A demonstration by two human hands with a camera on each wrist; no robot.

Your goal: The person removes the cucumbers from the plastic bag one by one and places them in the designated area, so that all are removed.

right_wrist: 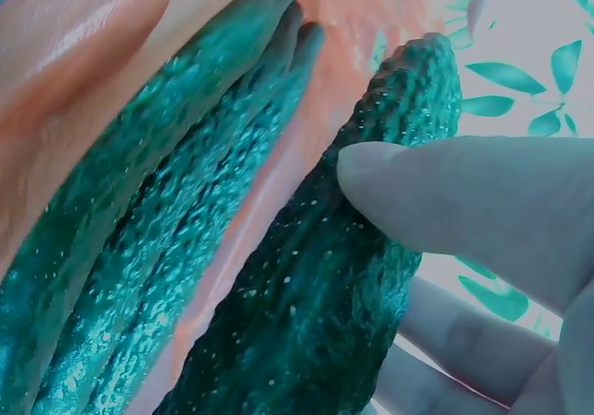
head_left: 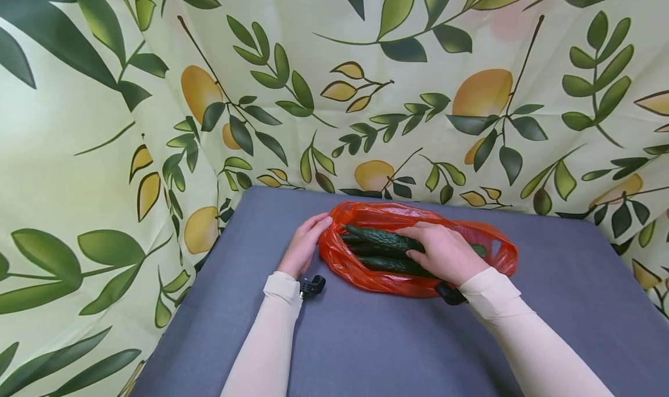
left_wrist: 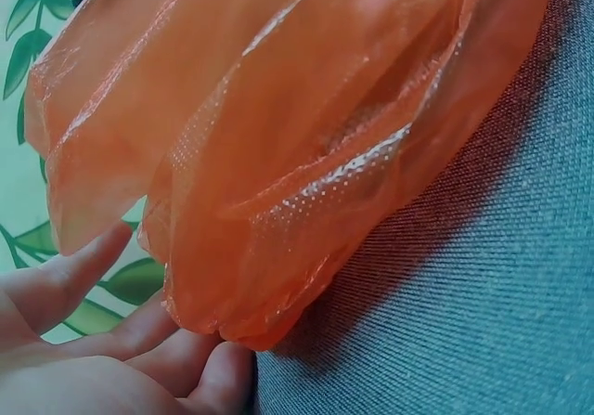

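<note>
1. Here's a dark green, bumpy, pale-specked cucumber (head_left: 384, 238), clamped between the right hand's (head_left: 443, 251) thumb and fingers; more cucumbers (head_left: 389, 264) beside those fingers, inside the red bag (head_left: 366, 283);
2. left hand (head_left: 305, 243) touching the bag, thumb and fingers apart;
3. grey surface (head_left: 366, 339) below the fingers; leafy cloth (head_left: 313, 147) beyond.

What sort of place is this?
Probably an indoor table corner: wrinkled, cream, leaf-printed sheets hang behind a blue-grey cloth-topped table, where a red plastic bag holds long green cucumbers.
</note>
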